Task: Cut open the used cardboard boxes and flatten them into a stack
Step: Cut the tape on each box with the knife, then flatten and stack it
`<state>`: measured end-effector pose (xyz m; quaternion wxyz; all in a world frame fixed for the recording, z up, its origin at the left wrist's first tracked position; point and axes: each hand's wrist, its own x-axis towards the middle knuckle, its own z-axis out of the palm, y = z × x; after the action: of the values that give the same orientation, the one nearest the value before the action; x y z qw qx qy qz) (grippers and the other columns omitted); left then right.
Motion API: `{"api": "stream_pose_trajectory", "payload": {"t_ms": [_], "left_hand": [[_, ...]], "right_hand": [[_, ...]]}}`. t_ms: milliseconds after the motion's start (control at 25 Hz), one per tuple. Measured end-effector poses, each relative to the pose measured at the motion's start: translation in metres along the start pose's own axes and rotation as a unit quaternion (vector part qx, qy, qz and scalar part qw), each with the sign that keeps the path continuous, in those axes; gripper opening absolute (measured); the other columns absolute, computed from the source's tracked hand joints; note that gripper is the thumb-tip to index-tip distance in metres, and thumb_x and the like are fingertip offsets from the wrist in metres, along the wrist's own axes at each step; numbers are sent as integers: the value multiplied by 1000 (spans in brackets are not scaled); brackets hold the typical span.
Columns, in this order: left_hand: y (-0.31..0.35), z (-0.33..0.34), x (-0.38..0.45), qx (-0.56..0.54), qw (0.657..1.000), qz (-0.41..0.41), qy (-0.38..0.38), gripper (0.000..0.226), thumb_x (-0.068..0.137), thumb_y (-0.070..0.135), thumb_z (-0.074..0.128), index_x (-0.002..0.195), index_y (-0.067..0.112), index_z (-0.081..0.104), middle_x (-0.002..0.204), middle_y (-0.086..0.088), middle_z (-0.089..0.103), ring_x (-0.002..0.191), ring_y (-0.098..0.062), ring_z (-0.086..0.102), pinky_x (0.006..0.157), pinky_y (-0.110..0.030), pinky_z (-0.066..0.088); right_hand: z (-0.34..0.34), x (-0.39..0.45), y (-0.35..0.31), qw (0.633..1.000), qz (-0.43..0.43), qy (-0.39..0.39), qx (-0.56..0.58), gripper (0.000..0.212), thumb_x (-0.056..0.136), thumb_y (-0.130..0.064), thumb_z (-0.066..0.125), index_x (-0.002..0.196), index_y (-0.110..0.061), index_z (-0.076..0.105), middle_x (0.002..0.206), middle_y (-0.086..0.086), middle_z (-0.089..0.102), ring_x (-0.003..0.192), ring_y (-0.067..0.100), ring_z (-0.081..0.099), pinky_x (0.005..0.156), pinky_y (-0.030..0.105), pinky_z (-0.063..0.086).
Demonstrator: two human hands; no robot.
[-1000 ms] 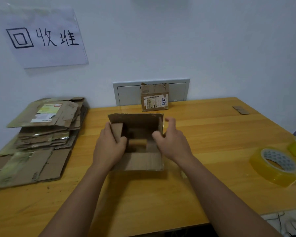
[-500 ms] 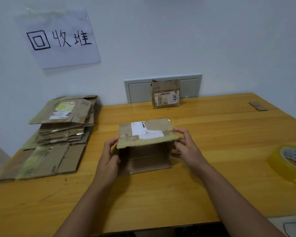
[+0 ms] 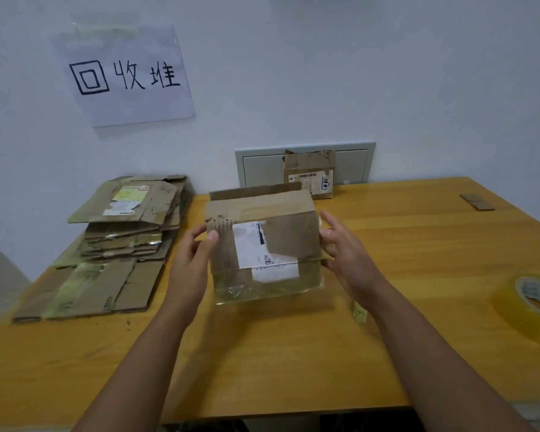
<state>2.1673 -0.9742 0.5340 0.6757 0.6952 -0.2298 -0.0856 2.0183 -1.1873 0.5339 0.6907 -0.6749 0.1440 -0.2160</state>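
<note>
A brown cardboard box point(image 3: 281, 235) with a torn white label and clear tape stands tilted in the middle of the wooden table point(image 3: 293, 353), its labelled face turned to me. My left hand point(image 3: 189, 269) grips its left edge, thumb on the front and fingers behind. At the box's right side my right hand point(image 3: 345, 257) touches it with spread, nearly straight fingers. A stack of flattened cardboard point(image 3: 119, 244) lies at the table's left. Against the wall at the back stands a second small box point(image 3: 310, 174).
A roll of clear yellow tape point(image 3: 530, 307) lies at the right edge. Two small cardboard scraps point(image 3: 477, 201) sit far right. A small yellowish object point(image 3: 359, 311) lies by my right wrist. A paper sign point(image 3: 123, 76) hangs on the wall.
The box was open side up; both hands have turned it over so its labelled, taped face now points to me. The camera has swung left and closer.
</note>
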Motion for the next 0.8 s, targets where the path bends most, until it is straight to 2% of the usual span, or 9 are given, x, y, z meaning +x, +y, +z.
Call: {"api": "stream_pose_trajectory", "payload": {"t_ms": [80,160,240,320,400,480,600,720,800], "left_hand": [[1,4,-2,-11,1000,10,11,56,78,69,50,116,29,56,116,0,61,110,-18,58,91,-41,50],[-1,8,-7,-20,1000,12,16,48,84,70,46,103,28,57,107,2,64,104,-14,60,92,-39,50],[-5,12,-12,-38,999,-7,24,50,89,72,38,98,28,61,101,6,68,99,-8,63,88,-32,49],[-8,14,-12,-50,996,-47,54,48,94,63,37,97,23,64,98,3,71,99,-12,66,83,-30,49],[-9,11,-10,-61,994,-76,49,29,98,41,49,103,16,63,103,-3,70,105,-23,64,79,-32,51],[-7,0,-7,-91,991,-92,-15,29,88,33,67,113,20,63,114,-2,66,113,-22,61,84,-32,52],[-5,-18,-3,-53,983,-92,-150,76,61,40,86,130,33,56,126,10,61,119,-13,57,96,-35,50],[2,-26,1,12,971,-109,-210,97,51,39,91,136,38,46,132,14,53,125,-12,50,103,-38,44],[12,-22,3,59,971,-123,-198,93,45,45,91,127,41,45,124,20,51,119,-9,50,94,-33,47]], "right_hand": [[-1,-2,3,999,-9,-5,-33,65,78,-65,49,139,-45,45,146,-11,46,134,9,42,107,37,38],[-1,-8,9,999,-4,4,-35,50,78,-68,46,122,-46,56,131,-21,57,124,-1,49,99,28,39],[1,-12,18,998,9,60,-7,41,88,-66,44,109,-36,64,113,-19,68,112,0,59,95,30,45],[3,-12,24,987,50,150,22,44,98,-56,40,98,-22,68,100,-9,73,102,8,66,92,36,53],[2,-10,24,979,75,187,13,44,99,-53,43,92,-16,67,98,-2,71,100,14,66,84,38,57],[1,-7,18,983,79,164,-9,34,98,-50,49,97,-20,66,103,-2,68,101,15,64,82,38,58],[-3,-4,8,992,84,88,-31,15,96,-32,60,108,-25,64,115,1,64,107,17,61,85,35,56],[-7,-8,3,995,70,21,-63,36,89,-17,69,123,-21,57,119,0,61,105,14,63,77,25,56],[-10,-14,3,995,56,-7,-83,41,88,-12,70,123,-20,53,121,-5,58,104,8,64,72,17,54]]}}
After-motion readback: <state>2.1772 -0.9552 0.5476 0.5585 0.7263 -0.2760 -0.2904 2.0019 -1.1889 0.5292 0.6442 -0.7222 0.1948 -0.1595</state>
